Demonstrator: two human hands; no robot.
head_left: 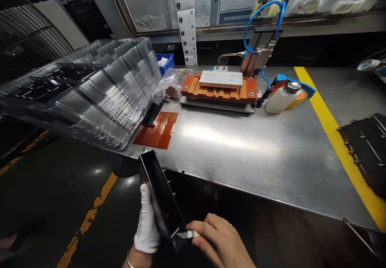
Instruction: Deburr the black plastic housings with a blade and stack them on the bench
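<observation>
My left hand [147, 222], in a white glove, is closed around a long black box-shaped plastic part [163, 193] with an open hollow side. The part is tilted, its far end close to the table's front edge. My bare right hand [221, 240] pinches a small knife [189, 234] with a pale handle, most of which the fingers hide. The knife's pointed metal blade lies at the near end of the black part, seemingly against its rim. Small pins stick out along the part's right side.
A metal table [229, 143] carries stacked clear plastic trays [108, 95], an orange-brown sheet [161, 131] with a black piece on it, an orange press fixture [220, 87] and a white bottle [280, 99]. A black ribbed part [366, 151] lies at the right, past yellow tape.
</observation>
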